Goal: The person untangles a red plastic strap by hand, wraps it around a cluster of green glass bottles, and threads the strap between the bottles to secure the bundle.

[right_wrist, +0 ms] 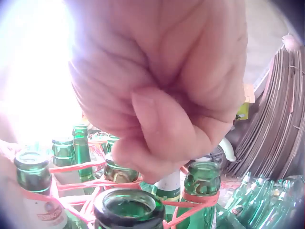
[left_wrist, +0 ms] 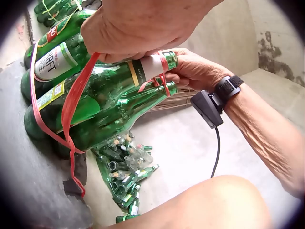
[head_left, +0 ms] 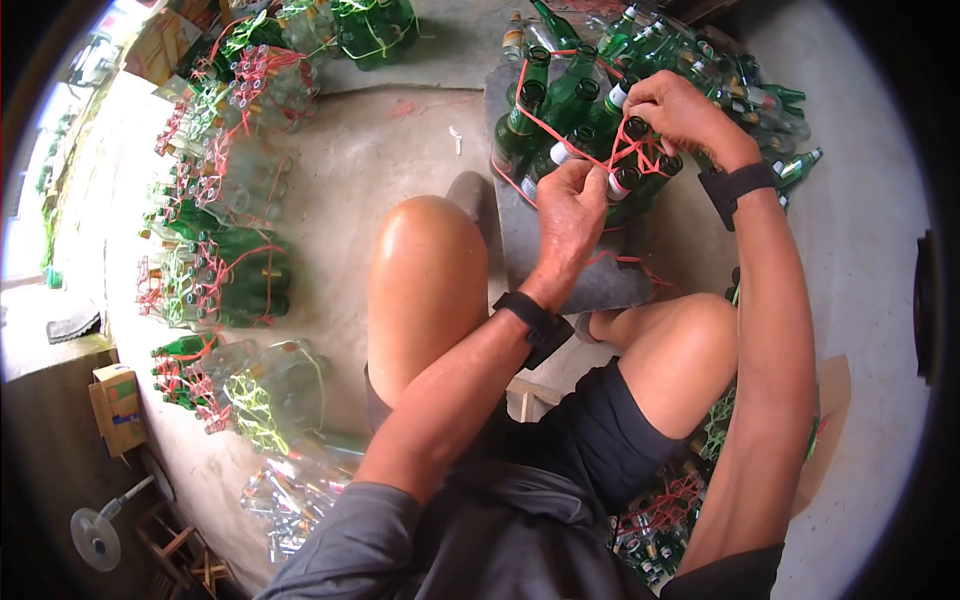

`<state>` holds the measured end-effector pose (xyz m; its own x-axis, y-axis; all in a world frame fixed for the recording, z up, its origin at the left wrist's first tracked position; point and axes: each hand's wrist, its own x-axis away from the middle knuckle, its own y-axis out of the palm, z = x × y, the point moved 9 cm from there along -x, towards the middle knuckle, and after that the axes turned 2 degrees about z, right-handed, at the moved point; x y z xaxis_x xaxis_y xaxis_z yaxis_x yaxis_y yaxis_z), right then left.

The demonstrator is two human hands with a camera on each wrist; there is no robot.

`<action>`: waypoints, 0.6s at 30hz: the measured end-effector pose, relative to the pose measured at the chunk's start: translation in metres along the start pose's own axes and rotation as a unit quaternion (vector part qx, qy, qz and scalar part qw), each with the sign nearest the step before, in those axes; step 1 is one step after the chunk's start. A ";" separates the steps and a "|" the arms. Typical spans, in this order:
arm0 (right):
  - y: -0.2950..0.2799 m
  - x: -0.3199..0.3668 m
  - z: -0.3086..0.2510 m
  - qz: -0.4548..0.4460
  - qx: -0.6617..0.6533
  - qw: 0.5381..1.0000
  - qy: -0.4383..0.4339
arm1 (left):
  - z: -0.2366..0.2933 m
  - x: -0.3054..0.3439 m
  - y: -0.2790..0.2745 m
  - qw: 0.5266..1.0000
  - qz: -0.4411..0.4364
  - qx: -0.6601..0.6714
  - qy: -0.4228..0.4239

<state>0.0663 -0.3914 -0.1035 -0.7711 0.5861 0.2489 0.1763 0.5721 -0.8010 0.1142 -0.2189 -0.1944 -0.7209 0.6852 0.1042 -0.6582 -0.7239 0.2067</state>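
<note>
A bundle of green glass bottles (head_left: pixel 575 100) stands upright on a grey slab (head_left: pixel 515 235), with red plastic string (head_left: pixel 545 122) looped round and criss-crossed between the necks. At the near side of the bundle, my left hand (head_left: pixel 572 222) pinches the string beside a white-wrapped neck; in the left wrist view a red strand (left_wrist: pixel 78 95) runs down from its fingers. My right hand (head_left: pixel 688 112) is over the far right necks, fingers curled and thumb tucked in, gripping the string there. Close under it in the right wrist view are an open bottle mouth (right_wrist: pixel 127 205) and string-wrapped necks.
Loose green and clear bottles (head_left: pixel 740 85) lie heaped behind and right of the slab. Tied bottle bundles (head_left: pixel 240 270) line the floor at left. A cardboard box (head_left: pixel 118 408) and a fan (head_left: pixel 95 538) are at lower left. My knees flank the slab's near end.
</note>
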 end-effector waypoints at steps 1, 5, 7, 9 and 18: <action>-0.002 0.001 0.001 -0.005 0.002 1.000 0.021 | 0.000 -0.001 0.000 1.000 0.002 0.001 -0.003; 0.002 0.000 0.003 -0.045 0.010 0.996 0.071 | -0.002 -0.001 -0.003 1.000 0.015 0.000 -0.011; 0.003 -0.006 0.006 -0.059 0.035 0.995 0.078 | 0.001 0.001 -0.007 1.000 0.024 -0.003 0.005; 0.005 -0.007 0.006 -0.068 0.067 0.991 0.094 | 0.007 0.002 -0.011 0.999 0.033 -0.006 0.022; -0.005 0.013 0.016 0.099 0.002 0.994 0.041 | 0.015 0.001 -0.027 0.998 0.019 -0.055 -0.009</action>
<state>0.0461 -0.3960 -0.1044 -0.6682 0.7326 0.1293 0.3176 0.4381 -0.8410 0.1348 -0.1975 -0.1851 -0.7427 0.6574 0.1276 -0.6506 -0.7535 0.0950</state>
